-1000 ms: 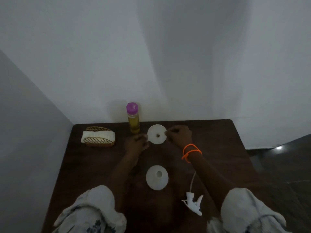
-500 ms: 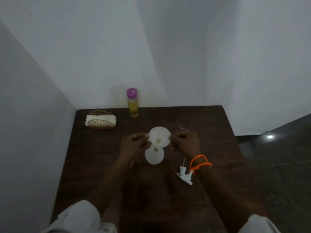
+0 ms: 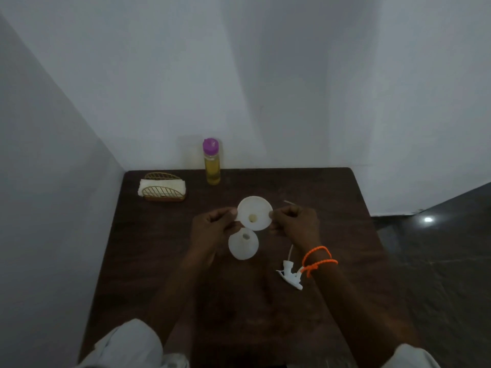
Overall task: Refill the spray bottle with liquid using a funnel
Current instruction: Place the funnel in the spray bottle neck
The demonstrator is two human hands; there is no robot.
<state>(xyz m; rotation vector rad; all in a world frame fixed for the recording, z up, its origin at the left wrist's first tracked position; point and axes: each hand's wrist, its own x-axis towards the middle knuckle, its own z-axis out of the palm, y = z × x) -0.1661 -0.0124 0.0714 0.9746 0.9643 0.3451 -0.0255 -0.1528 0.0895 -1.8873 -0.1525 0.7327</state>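
A white funnel (image 3: 254,213) hangs over the dark table (image 3: 332,197), pinched at its rim by both hands. My left hand (image 3: 212,228) grips the left edge, my right hand (image 3: 296,224) the right edge. Just below and slightly left of it stands the white open spray bottle (image 3: 243,247), seen from above with its neck uncovered. The white trigger sprayer head (image 3: 289,274) with its dip tube lies on the table to the right, by my right wrist. A clear bottle of yellow liquid (image 3: 212,162) with a purple cap stands at the back edge.
A wire napkin holder (image 3: 162,191) with white napkins sits at the back left. White walls close the table on the left and back. A thin white stick (image 3: 288,202) lies behind my right hand. Dark floor lies to the right.
The funnel, held in both hands, has come from the back of the table toward me and now sits close above the open spray bottle. The camera view has also shifted.
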